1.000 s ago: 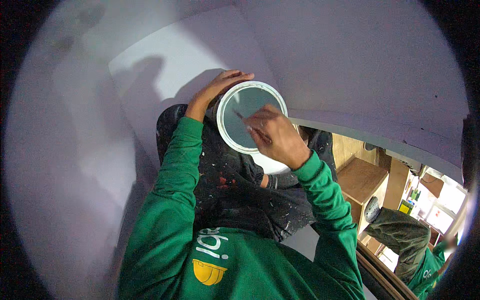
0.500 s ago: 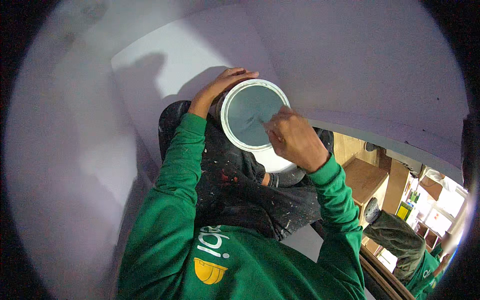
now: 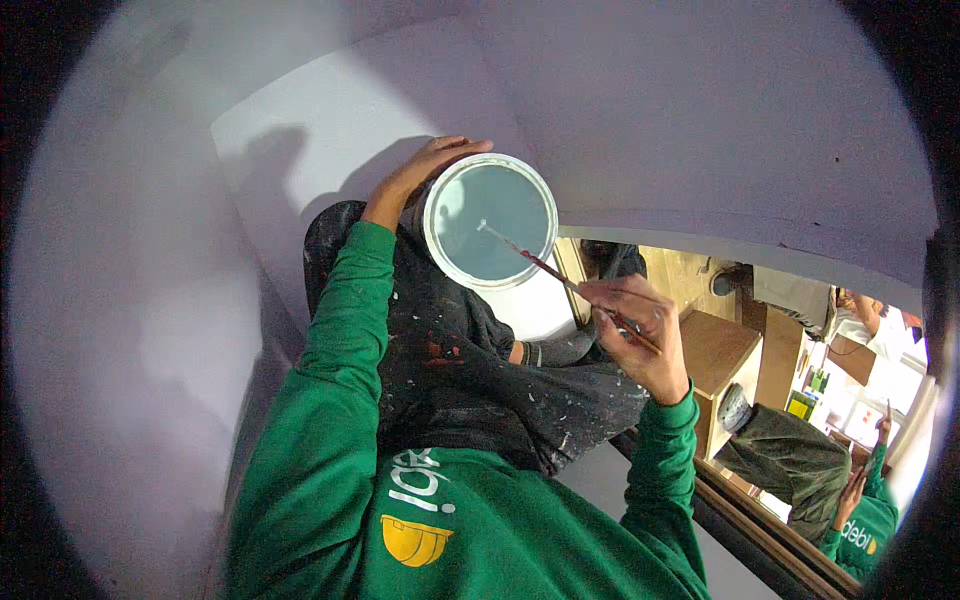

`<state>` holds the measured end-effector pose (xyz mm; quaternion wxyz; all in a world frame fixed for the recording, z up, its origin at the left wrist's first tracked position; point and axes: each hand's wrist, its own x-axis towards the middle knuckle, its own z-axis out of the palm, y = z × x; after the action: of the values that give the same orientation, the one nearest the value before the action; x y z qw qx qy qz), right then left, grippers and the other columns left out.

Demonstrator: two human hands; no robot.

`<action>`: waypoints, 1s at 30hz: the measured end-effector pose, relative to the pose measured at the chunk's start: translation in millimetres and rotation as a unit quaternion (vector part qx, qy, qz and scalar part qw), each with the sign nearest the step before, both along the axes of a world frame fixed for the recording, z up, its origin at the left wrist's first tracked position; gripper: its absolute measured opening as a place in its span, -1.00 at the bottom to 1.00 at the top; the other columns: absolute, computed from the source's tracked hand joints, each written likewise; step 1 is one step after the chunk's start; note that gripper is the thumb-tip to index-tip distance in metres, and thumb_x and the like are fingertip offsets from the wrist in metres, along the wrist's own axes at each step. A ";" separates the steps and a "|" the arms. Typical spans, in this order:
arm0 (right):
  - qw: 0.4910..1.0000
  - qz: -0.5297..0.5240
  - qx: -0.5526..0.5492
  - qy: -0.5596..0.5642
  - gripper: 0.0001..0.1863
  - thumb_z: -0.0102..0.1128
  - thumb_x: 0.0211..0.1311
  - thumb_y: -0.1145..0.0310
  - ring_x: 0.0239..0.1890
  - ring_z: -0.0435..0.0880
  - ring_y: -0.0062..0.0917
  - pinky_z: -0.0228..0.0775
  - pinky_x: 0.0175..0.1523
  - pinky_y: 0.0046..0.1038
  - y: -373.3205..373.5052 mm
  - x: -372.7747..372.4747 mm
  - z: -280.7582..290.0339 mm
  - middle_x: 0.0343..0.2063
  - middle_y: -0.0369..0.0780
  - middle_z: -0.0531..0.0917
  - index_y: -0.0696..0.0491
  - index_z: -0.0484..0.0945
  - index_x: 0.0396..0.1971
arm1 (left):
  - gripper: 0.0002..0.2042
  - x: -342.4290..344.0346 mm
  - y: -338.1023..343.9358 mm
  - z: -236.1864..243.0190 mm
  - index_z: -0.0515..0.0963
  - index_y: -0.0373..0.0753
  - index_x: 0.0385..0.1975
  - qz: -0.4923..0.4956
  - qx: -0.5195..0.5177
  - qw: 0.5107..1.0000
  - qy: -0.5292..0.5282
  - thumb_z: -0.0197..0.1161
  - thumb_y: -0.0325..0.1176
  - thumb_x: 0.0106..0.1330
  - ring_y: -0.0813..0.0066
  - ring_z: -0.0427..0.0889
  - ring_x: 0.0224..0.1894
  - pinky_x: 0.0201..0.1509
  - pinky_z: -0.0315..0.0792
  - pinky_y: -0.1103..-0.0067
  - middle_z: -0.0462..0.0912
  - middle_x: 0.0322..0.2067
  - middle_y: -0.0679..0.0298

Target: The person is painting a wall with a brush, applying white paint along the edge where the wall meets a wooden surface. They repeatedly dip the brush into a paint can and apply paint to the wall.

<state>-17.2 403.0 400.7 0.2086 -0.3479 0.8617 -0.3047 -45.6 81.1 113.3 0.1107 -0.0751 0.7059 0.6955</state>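
Note:
A round white bucket point(image 3: 433, 262) of grey-blue paint point(image 3: 495, 200) stands by my bent legs, tipped a little. My left hand point(image 3: 432, 165) curves along its far left side, fingers stretched against the wall just below the rim, holding the bucket. To the lower right, my right hand point(image 3: 640, 330) pinches a thin, paint-stained brown stick point(image 3: 550, 270) between thumb and fingers. The stick slants over the near right rim. Its pale, coated tip is above or at the paint surface; I cannot tell which.
Pale walls point(image 3: 700, 120) curve close around me. My dark, paint-spotted trousers point(image 3: 450, 360) lie just below the bucket. At the right, past a wooden edge point(image 3: 740, 520), a lit room shows a wooden box point(image 3: 715, 360) and another person in a green top point(image 3: 865, 535).
My right hand has drawn back down and right from over the bucket, bringing the stick into view. The bucket and my left hand appear slightly further left. The other person's hands now show.

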 end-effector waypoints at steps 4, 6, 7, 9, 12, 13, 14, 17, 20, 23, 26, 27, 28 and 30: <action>0.997 -0.061 -0.038 -0.026 -0.68 0.21 0.03 0.66 -0.08 0.75 -0.30 0.57 0.04 -0.40 25.2 14.4 2.5 -0.11 -0.04 0.76 0.22 0.73 -0.17 | -0.59 -9.1 9.7 3.2 0.49 0.01 0.34 0.053 0.040 0.994 -0.083 -0.02 -0.25 0.53 0.29 0.35 0.40 0.54 0.17 0.42 0.46 0.34 0.27; 0.997 -0.061 -0.034 -0.015 -0.67 0.20 0.01 0.67 -0.08 0.75 -0.31 0.57 0.04 -0.41 30.4 21.5 15.5 -0.11 -0.04 0.76 0.23 0.73 -0.17 | -0.43 -13.6 8.9 -2.3 0.50 -0.11 0.32 0.068 0.073 0.991 -0.089 0.13 -0.02 0.33 0.23 0.38 0.39 0.51 0.20 0.37 0.42 0.35 0.18; 0.998 -0.058 -0.032 -0.008 -0.66 0.20 0.00 0.67 -0.08 0.75 -0.31 0.57 0.05 -0.41 31.4 23.9 21.3 -0.11 -0.04 0.76 0.23 0.73 -0.17 | -0.21 -12.3 4.9 -10.4 0.50 -0.18 0.30 0.079 0.091 0.989 -0.081 0.29 0.21 0.12 0.17 0.36 0.40 0.49 0.22 0.29 0.35 0.37 0.08; 0.996 -0.082 -0.038 -0.003 -0.69 0.21 0.00 0.62 -0.11 0.77 -0.38 0.56 0.01 -0.45 39.7 29.9 24.6 -0.15 -0.06 0.77 0.20 0.76 -0.21 | -0.01 -11.7 2.7 -10.7 0.50 -0.23 0.29 0.072 0.088 0.992 -0.053 0.44 0.43 -0.06 0.11 0.34 0.41 0.48 0.23 0.21 0.29 0.39 -0.01; 0.993 -0.111 -0.032 -0.022 -0.67 0.19 -0.04 0.62 -0.13 0.77 -0.39 0.58 -0.02 -0.45 44.1 36.6 39.4 -0.17 -0.06 0.77 0.21 0.76 -0.22 | -0.08 -5.5 1.5 -3.9 0.52 -0.18 0.28 0.042 0.049 0.998 -0.004 0.42 0.39 0.01 0.13 0.32 0.43 0.48 0.23 0.22 0.29 0.39 0.01; 0.992 -0.114 -0.034 -0.027 -0.66 0.17 -0.05 0.63 -0.14 0.77 -0.40 0.58 -0.03 -0.45 46.4 37.7 42.6 -0.17 -0.06 0.77 0.22 0.76 -0.22 | -0.10 -4.6 1.2 0.0 0.52 -0.16 0.29 0.036 0.053 0.998 -0.001 0.42 0.38 0.03 0.14 0.30 0.44 0.48 0.23 0.22 0.29 0.39 0.02; 0.992 -0.116 -0.037 -0.032 -0.64 0.15 -0.06 0.64 -0.15 0.77 -0.41 0.59 -0.05 -0.45 48.6 38.6 44.1 -0.17 -0.07 0.77 0.22 0.76 -0.21 | -0.12 -2.9 1.2 4.2 0.52 -0.14 0.29 0.033 0.063 0.997 -0.003 0.41 0.37 0.05 0.15 0.30 0.44 0.48 0.24 0.23 0.29 0.40 0.03; 0.994 -0.103 -0.039 -0.002 -0.63 0.15 -0.08 0.64 -0.16 0.77 -0.43 0.59 -0.05 -0.47 57.2 41.4 44.7 -0.19 -0.07 0.77 0.22 0.76 -0.21 | -0.19 0.4 1.3 10.6 0.54 -0.09 0.28 0.031 0.095 0.995 -0.007 0.41 0.31 0.10 0.18 0.29 0.45 0.47 0.27 0.27 0.29 0.40 0.06; 0.994 -0.103 -0.040 0.003 -0.63 0.15 -0.09 0.64 -0.16 0.77 -0.43 0.59 -0.05 -0.49 58.3 42.5 46.4 -0.20 -0.08 0.77 0.22 0.76 -0.22 | -0.22 -2.9 -0.4 5.2 0.55 -0.08 0.27 0.042 0.087 0.995 0.008 0.42 0.28 0.12 0.22 0.33 0.42 0.45 0.30 0.32 0.30 0.39 0.08; 0.990 -0.133 -0.029 -0.024 -0.64 0.14 -0.09 0.65 -0.16 0.78 -0.41 0.58 -0.05 -0.50 55.3 45.0 51.6 -0.20 -0.08 0.77 0.22 0.76 -0.24 | -0.20 -2.1 2.7 2.4 0.55 -0.10 0.28 0.046 0.092 0.995 -0.014 0.44 0.29 0.10 0.23 0.35 0.41 0.43 0.32 0.33 0.31 0.38 0.09; 0.992 -0.115 -0.057 -0.002 -0.65 0.15 -0.09 0.65 -0.17 0.78 -0.42 0.58 -0.06 -0.51 59.3 44.8 46.1 -0.21 -0.08 0.77 0.22 0.76 -0.24 | -0.15 -6.4 3.9 -0.3 0.53 -0.09 0.29 0.055 0.139 0.988 -0.033 0.46 0.32 0.04 0.21 0.34 0.41 0.42 0.33 0.31 0.32 0.38 0.09; 0.992 -0.118 -0.052 -0.005 -0.65 0.15 -0.09 0.65 -0.18 0.78 -0.42 0.58 -0.06 -0.51 58.0 45.1 48.2 -0.21 -0.07 0.77 0.22 0.76 -0.25 | -0.13 -6.6 1.5 -7.2 0.52 -0.10 0.30 0.052 0.120 0.991 -0.026 0.46 0.32 0.03 0.20 0.34 0.42 0.43 0.33 0.31 0.31 0.38 0.09; 0.992 -0.121 -0.048 -0.009 -0.65 0.15 -0.10 0.65 -0.18 0.78 -0.41 0.57 -0.07 -0.50 56.1 45.3 51.9 -0.21 -0.07 0.77 0.22 0.76 -0.25 | -0.12 -6.6 -0.6 -12.6 0.51 -0.12 0.30 0.049 0.102 0.993 -0.019 0.47 0.33 0.02 0.19 0.34 0.42 0.43 0.32 0.30 0.31 0.38 0.09; 0.991 -0.130 -0.043 -0.009 -0.66 0.16 -0.10 0.64 -0.18 0.78 -0.41 0.57 -0.07 -0.49 58.2 46.7 53.2 -0.22 -0.07 0.77 0.22 0.76 -0.26 | -0.07 -7.4 2.0 -10.4 0.49 -0.16 0.32 0.039 0.086 0.995 -0.023 0.48 0.34 -0.01 0.19 0.34 0.42 0.44 0.30 0.29 0.30 0.39 0.08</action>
<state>29.5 461.2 453.9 0.1598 -0.2391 0.8839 -0.3688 -53.0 83.0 102.9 0.1058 -0.1086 0.6371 0.7557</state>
